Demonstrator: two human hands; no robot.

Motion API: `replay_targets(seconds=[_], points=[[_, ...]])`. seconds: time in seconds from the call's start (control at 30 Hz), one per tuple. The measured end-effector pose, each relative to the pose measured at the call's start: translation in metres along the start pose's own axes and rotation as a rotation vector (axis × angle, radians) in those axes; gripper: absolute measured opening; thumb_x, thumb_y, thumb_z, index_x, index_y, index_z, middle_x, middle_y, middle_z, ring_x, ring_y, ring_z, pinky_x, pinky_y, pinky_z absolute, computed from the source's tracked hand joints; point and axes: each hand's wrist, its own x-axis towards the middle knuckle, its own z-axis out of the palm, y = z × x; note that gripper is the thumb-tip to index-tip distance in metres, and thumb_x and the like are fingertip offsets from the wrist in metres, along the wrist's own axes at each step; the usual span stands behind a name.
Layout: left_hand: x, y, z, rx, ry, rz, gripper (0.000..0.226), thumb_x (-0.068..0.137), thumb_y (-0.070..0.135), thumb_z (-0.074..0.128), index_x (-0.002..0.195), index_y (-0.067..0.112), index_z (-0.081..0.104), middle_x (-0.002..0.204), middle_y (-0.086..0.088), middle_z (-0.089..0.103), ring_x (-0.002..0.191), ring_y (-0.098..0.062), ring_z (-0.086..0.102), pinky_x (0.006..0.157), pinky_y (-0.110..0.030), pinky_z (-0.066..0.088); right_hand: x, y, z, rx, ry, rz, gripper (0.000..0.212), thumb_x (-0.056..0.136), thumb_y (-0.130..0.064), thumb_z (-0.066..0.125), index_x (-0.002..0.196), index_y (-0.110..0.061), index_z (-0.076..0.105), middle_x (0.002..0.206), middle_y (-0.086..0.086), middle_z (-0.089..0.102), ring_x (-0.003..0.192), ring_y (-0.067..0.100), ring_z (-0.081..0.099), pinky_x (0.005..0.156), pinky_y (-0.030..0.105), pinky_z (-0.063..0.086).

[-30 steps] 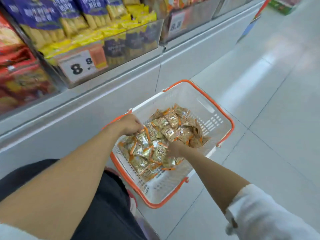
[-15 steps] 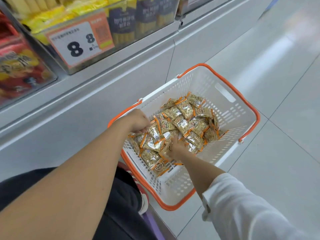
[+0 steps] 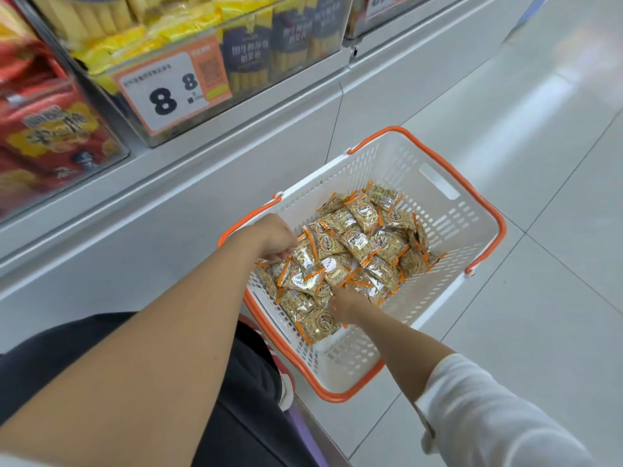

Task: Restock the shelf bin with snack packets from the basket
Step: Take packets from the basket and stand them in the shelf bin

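Glossy foil snack packets point(image 3: 359, 242) lie in a perforated plastic basket point(image 3: 435, 210) on shiny tiles point(image 3: 539, 163).

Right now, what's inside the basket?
A pile of packets lies in the basket, with the left hand and right hand reaching into it. The right hand's fingertips and anything beneath the pile are covered.

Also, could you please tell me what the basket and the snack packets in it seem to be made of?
The basket looks like moulded white plastic, fairly matte: its walls carry regular slots, and its orange rim appears plastic too. The snack packets seem thin glossy film, partly clear: they crinkle and throw silvery glints, with orange sealed edges.
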Motion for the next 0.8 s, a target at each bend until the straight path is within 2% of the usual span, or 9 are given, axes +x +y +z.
replay_targets(seconds=[0.1,0.17,0.2,0.27,0.37,0.5,0.63,0.7,0.8], points=[[-0.002,-0.003,-0.003,0.001,0.003,0.007,0.017,0.093,0.011,0.059,0.103,0.000,0.068,0.098,-0.015,0.070,0.080,-0.021,0.063,0.064,-0.025,0.051,-0.008,0.000,0.006,0.154,0.026,0.059,0.019,0.097,-0.022,0.055,0.086,-0.008,0.059,0.072,0.003,0.056,0.078,0.021,0.062,0.066,0.028,0.045],[-0.004,-0.004,-0.006,0.013,0.023,0.013,0.017,0.093,0.009,0.060,0.105,0.001,0.069,0.102,-0.014,0.070,0.084,-0.021,0.064,0.067,-0.027,0.052,-0.010,0.002,-0.009,0.360,0.007,0.044,0.030,0.097,-0.019,0.056,0.068,-0.012,0.053,0.062,0.000,0.048,0.059,0.015,0.050,0.057,0.024,0.041],[-0.006,-0.004,-0.006,0.019,0.032,0.016,0.017,0.092,0.007,0.060,0.106,0.002,0.069,0.103,-0.015,0.070,0.086,-0.022,0.064,0.069,-0.028,0.053,-0.014,0.003,-0.023,0.469,0.010,0.027,0.028,0.096,-0.016,0.058,0.068,-0.015,0.054,0.062,-0.001,0.049,0.058,0.014,0.048,0.054,0.024,0.042],[-0.012,-0.002,-0.006,0.038,0.043,0.027,0.019,0.092,0.002,0.060,0.109,0.003,0.068,0.104,-0.016,0.068,0.092,-0.025,0.065,0.076,-0.032,0.054,-0.030,0.003,-0.057,0.668,0.050,-0.034,0.008,0.094,-0.016,0.063,0.093,-0.009,0.066,0.076,0.001,0.062,0.066,0.017,0.058,0.062,0.028,0.056],[-0.030,0.005,-0.007,0.064,0.059,0.055,0.023,0.092,0.006,0.060,0.114,0.004,0.066,0.104,-0.013,0.063,0.096,-0.029,0.062,0.088,-0.040,0.052,-0.063,-0.009,-0.119,0.892,0.131,-0.145,0.038,0.094,-0.012,0.062,0.129,-0.001,0.055,0.102,0.014,0.068,0.078,0.020,0.064,0.069,0.031,0.060],[-0.062,0.027,-0.020,0.040,0.158,0.151,0.053,0.087,0.019,0.070,0.134,0.007,0.051,0.136,-0.011,0.050,0.117,-0.026,0.053,0.100,-0.036,0.045,-0.119,-0.036,-0.201,0.886,0.221,-0.394,0.019,0.092,-0.012,0.066,0.110,-0.005,0.064,0.081,0.006,0.063,0.074,0.014,0.060,0.070,0.034,0.057],[-0.104,0.049,-0.051,-0.071,0.212,0.283,0.025,0.081,0.009,0.075,0.101,0.008,0.061,0.091,-0.006,0.061,0.079,-0.017,0.059,0.065,-0.021,0.050,-0.176,-0.069,-0.265,0.867,0.369,-0.552,0.015,0.090,-0.011,0.067,0.101,0.000,0.068,0.078,0.006,0.065,0.064,0.008,0.060,0.066,0.026,0.053],[-0.127,0.057,-0.072,-0.128,0.331,0.347,0.021,0.078,0.009,0.077,0.091,0.013,0.062,0.085,-0.004,0.062,0.081,-0.019,0.062,0.070,-0.028,0.056,-0.204,-0.086,-0.290,0.873,0.386,-0.634,0.019,0.089,-0.013,0.070,0.101,0.000,0.068,0.081,0.007,0.067,0.071,0.009,0.062,0.072,0.024,0.056],[-0.168,0.067,-0.103,-0.221,0.407,0.419,0.027,0.079,0.005,0.076,0.101,0.010,0.062,0.086,-0.004,0.063,0.078,-0.016,0.060,0.068,-0.026,0.054,-0.237,-0.108,-0.318,0.776,0.409,-0.685,0.017,0.089,-0.019,0.070,0.097,-0.005,0.071,0.084,0.008,0.068,0.079,0.014,0.064,0.083,0.032,0.055]])
